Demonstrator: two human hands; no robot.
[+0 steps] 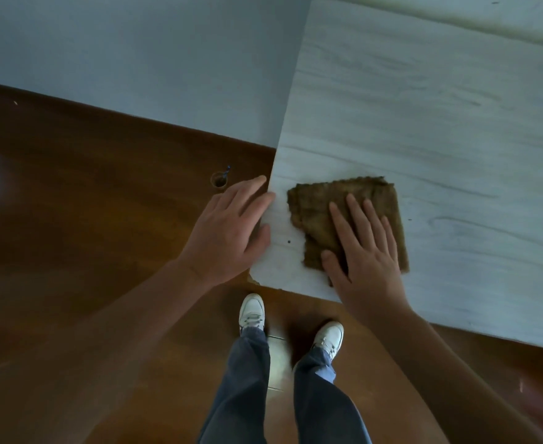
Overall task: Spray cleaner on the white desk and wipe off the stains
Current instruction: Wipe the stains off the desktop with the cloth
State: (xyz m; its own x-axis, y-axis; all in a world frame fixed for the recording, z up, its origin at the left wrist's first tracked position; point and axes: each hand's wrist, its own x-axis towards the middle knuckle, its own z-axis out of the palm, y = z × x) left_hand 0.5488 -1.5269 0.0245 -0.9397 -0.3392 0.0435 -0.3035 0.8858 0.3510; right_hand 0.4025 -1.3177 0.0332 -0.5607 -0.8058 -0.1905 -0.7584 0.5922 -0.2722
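Note:
The white desk with faint grey wood grain fills the right side of the head view. A folded brown cloth lies flat near the desk's front left corner. My right hand presses flat on the cloth, fingers spread. At the desk's left edge my left hand rests with its fingers apart, its fingertips and thumb touching the edge, holding nothing. A small dark speck sits on the desk between my two hands. No spray bottle is in view.
Dark glossy wooden floor spreads to the left and below the desk. A small round hole marks the floor by the desk. A pale wall runs behind. My feet in white shoes stand at the desk's corner.

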